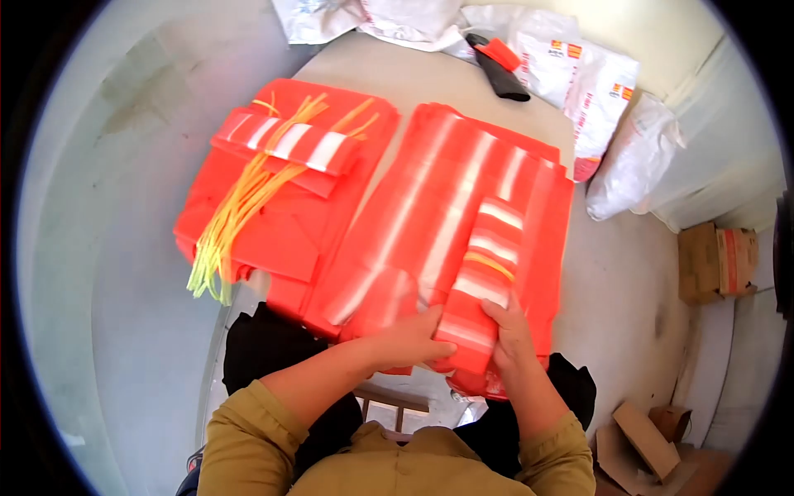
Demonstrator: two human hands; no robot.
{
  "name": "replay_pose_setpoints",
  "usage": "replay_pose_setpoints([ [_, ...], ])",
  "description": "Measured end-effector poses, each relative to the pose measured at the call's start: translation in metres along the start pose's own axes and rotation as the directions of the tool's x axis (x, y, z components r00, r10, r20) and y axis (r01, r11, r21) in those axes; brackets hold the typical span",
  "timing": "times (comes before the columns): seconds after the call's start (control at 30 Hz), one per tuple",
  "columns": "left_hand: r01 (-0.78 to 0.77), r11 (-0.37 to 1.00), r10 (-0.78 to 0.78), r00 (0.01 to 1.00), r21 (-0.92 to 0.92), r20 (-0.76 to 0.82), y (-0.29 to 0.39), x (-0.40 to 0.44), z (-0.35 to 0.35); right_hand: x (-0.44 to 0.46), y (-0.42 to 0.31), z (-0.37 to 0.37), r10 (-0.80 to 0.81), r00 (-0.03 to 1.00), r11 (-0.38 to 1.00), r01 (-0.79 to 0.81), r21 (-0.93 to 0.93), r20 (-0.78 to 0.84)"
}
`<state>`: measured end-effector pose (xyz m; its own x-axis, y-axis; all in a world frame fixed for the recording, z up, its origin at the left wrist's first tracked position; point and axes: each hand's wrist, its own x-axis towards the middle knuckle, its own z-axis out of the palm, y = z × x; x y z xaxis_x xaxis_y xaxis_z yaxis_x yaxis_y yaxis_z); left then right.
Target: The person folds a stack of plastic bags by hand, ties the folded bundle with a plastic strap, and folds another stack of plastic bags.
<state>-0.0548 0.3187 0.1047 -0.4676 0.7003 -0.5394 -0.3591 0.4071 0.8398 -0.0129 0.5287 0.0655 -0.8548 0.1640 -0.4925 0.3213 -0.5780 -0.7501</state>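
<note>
A folded red and white striped bundle (481,289) with a yellow tie around its middle lies over the right stack of red striped sheets (438,182). My left hand (413,339) grips the bundle's lower left edge, fingers partly hidden. On its right edge my right hand (510,331) is closed, thumb on top. To the left is a second red stack (289,231), bearing a folded striped piece (285,142) and a bunch of loose yellow-orange ties (240,207) draped across it.
White printed sacks (558,74) line the table's far edge. A black and red object (500,68) lies near them on the table (364,62). Cardboard boxes (718,263) stand on the right, and opened cardboard (637,446) is on the floor at lower right.
</note>
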Motion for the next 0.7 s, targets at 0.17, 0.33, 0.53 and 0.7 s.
replay_pose_setpoints([
  [0.17, -0.035, 0.998, 0.041, 0.994, 0.060, -0.099, -0.013, 0.009, 0.003, -0.005, 0.007, -0.004, 0.018, 1.000, 1.000, -0.018, -0.017, 0.019],
  [0.33, 0.011, 0.988, -0.001, 0.998, 0.154, -0.061, -0.018, 0.021, 0.004, -0.010, 0.007, -0.007, 0.005, 1.000, 0.998, -0.006, -0.066, -0.012],
  [0.53, -0.059, 0.982, 0.016, 0.972, -0.178, -0.236, -0.021, 0.028, 0.008, -0.019, -0.001, -0.003, 0.053, 0.999, 0.998, -0.052, -0.035, 0.014],
  [0.7, -0.273, 0.736, 0.146, 0.958, -0.620, -0.248, -0.023, 0.039, 0.001, -0.033, 0.002, 0.005, 0.098, 0.982, 0.979, -0.067, -0.191, 0.160],
])
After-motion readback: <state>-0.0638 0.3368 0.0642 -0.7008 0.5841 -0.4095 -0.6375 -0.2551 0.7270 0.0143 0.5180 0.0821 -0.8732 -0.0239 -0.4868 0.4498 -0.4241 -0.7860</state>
